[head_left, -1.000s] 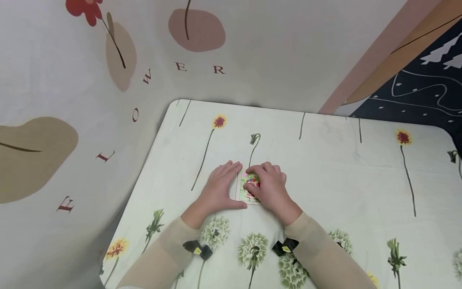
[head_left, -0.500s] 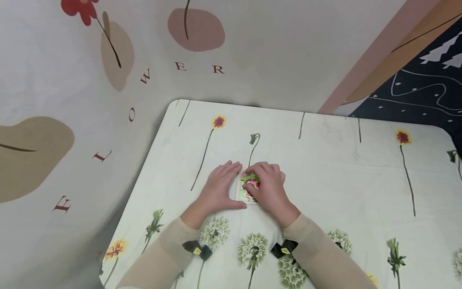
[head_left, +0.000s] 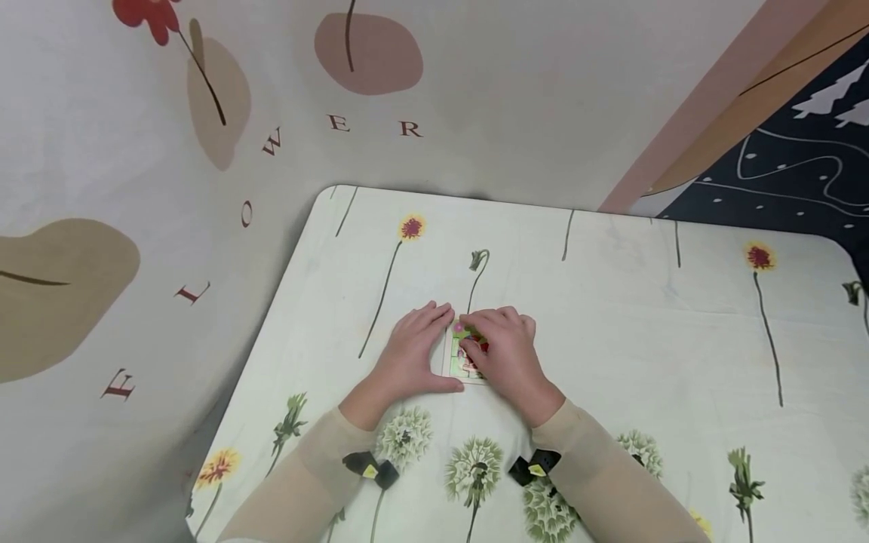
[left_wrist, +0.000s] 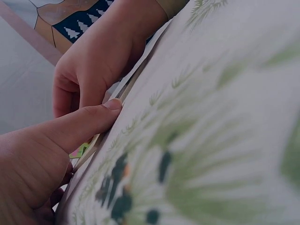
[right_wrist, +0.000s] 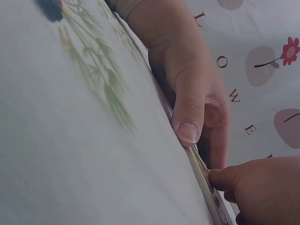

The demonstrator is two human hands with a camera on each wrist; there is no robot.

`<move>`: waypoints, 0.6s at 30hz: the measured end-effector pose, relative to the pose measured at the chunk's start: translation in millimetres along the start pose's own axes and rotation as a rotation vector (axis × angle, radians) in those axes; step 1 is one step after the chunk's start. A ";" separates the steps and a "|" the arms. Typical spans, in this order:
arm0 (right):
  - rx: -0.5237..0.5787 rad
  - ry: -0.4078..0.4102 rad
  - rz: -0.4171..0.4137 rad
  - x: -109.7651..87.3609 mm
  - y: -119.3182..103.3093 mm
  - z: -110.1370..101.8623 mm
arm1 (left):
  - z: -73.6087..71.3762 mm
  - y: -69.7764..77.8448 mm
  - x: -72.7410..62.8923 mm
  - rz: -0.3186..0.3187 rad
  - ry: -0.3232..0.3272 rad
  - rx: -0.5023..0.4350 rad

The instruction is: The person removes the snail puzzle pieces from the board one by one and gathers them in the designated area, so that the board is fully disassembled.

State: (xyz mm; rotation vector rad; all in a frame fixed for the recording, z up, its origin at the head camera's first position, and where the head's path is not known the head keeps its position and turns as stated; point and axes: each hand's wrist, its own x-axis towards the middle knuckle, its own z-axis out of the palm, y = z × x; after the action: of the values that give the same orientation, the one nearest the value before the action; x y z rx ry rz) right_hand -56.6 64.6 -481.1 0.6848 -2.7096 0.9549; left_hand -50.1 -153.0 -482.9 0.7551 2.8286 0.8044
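A small jigsaw puzzle in a flat, light-rimmed board [head_left: 456, 368] lies on the table, its green, red and pink picture partly covered by my hands. My left hand [head_left: 407, 353] rests along its left side, fingers stretched out and thumb at the near edge. My right hand [head_left: 511, 353] reaches over the right side, with thumb and forefinger bent down around a puzzle piece; its outline is mostly hidden. In the left wrist view the left thumb [left_wrist: 91, 122] lies along the board's edge. The right wrist view shows the board [right_wrist: 206, 185] edge-on between both hands.
A white cloth with printed flowers covers the table [head_left: 645, 324]. Behind and to the left hangs a pale curtain [head_left: 509, 98] with printed letters. A dark panel with white trees [head_left: 794, 173] stands at the far right. Black devices are strapped to both wrists.
My right thumb and forefinger have shifted slightly upward over the puzzle, and a pink flower print shows more plainly beside the forefinger. My left hand keeps its place.
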 end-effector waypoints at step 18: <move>-0.139 0.013 -0.137 -3.8 7.9 -3.3 | 0.4 -0.2 0.8 0.002 0.007 -0.009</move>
State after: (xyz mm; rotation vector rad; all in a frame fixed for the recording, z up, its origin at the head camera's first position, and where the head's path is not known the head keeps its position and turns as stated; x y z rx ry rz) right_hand -57.1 73.5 -484.1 0.8205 -2.6471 0.7292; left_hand -50.8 -152.6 -483.3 0.7559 2.8289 0.8207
